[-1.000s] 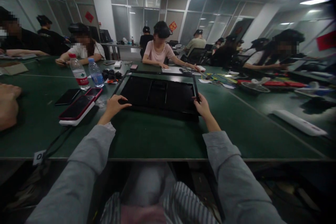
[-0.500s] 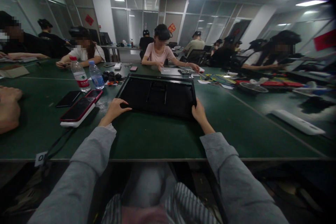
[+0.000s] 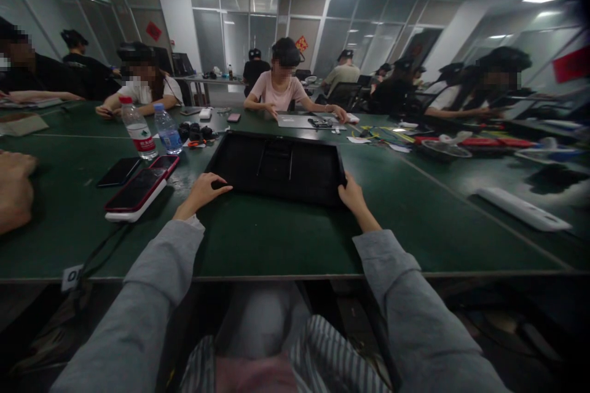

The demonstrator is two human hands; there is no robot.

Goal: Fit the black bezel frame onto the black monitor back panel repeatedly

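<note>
A flat black rectangular panel [image 3: 313, 172], tray-like with a raised rim and a recessed section in its middle, lies over the green table before me. My left hand [image 3: 203, 192] is at its near left corner, thumb and fingers curled round the edge. At the right side, my right hand [image 3: 353, 193] grips the rim with the thumb on top; its other fingers are partly hidden beneath. The panel's underside is out of sight.
Left of the panel are a phone on a white block [image 3: 141, 190], a dark phone [image 3: 118, 172], a red-capped bottle [image 3: 138, 130] and a blue-capped bottle [image 3: 168, 131]. A white power strip [image 3: 523, 209] lies right. A co-worker [image 3: 281, 89] sits opposite; another person's hand [image 3: 16, 187] rests far left.
Both hands keep their places on the panel. Its rim looks slightly differently angled, with less shine along it. Across the table, the co-worker's hands have shifted slightly left.
</note>
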